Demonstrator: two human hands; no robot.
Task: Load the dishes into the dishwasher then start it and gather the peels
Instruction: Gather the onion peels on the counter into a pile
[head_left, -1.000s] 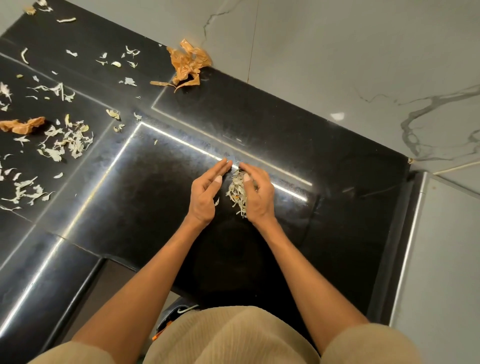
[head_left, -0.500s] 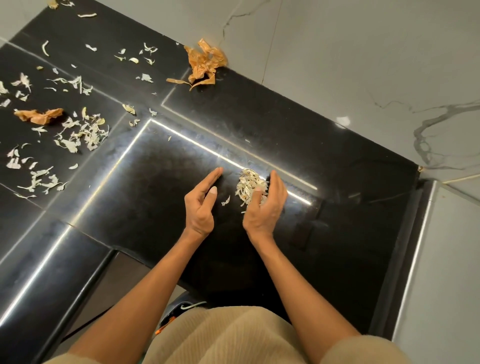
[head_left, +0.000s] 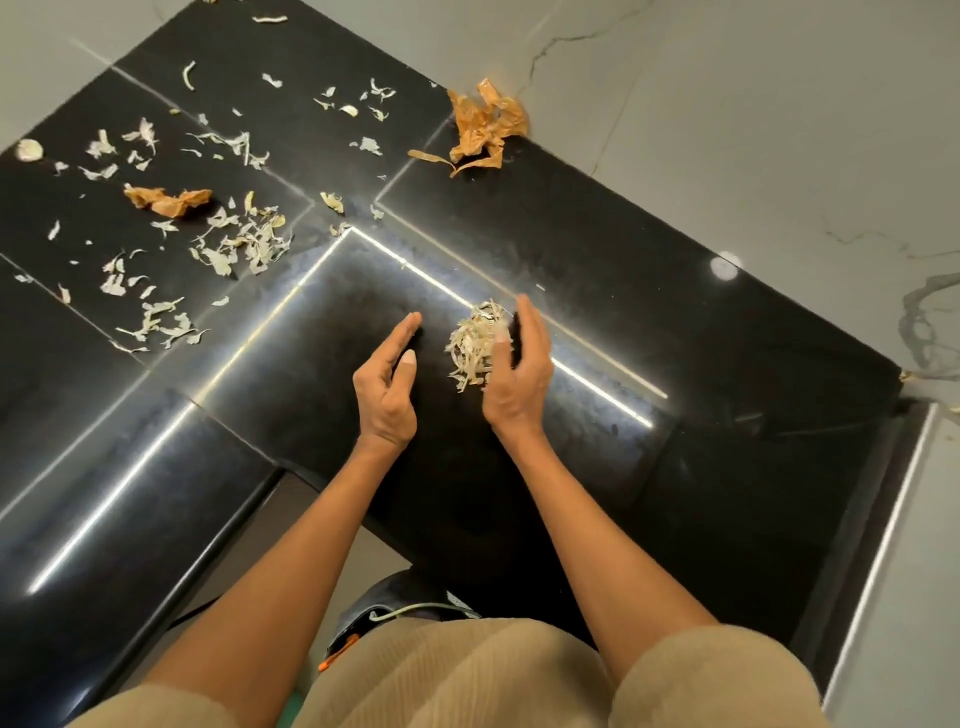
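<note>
Peels (head_left: 478, 344), papery shreds, heaped on glossy countertop (head_left: 649, 291).

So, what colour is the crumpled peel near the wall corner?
Orange-brown, papery. The crumpled peel shows best in the head view, on the black counter.

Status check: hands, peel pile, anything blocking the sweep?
Left hand open, clear of pile. Right hand cupped against gathered peel pile. Scattered peels and orange skins remain far left. Nothing blocking.
</note>
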